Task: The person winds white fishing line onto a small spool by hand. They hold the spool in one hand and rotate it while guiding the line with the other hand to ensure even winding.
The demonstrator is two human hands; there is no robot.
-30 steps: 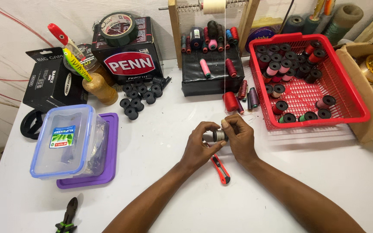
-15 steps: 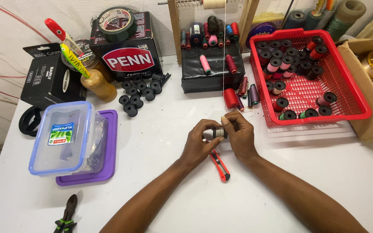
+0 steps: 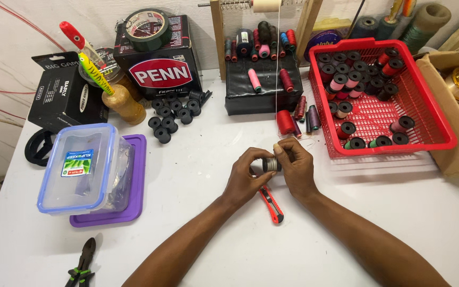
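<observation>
Small spool (image 3: 272, 165) pinched between left hand (image 3: 248, 175) and right hand (image 3: 295, 166) above table (image 3: 197, 175) centre; judged light, rigid, best gripped at flanges.

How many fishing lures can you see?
2. A red-and-white plastic lure at far left, and a yellow-green fish-shaped lure just below it, above the amber jar. Others may be hidden in boxes.

White table (image 3: 197, 250) against a pale wall (image 3: 17, 32), evenly lit

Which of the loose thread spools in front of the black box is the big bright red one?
The red spool, leftmost and fattest; the spools beside it are slimmer and darker.
</observation>
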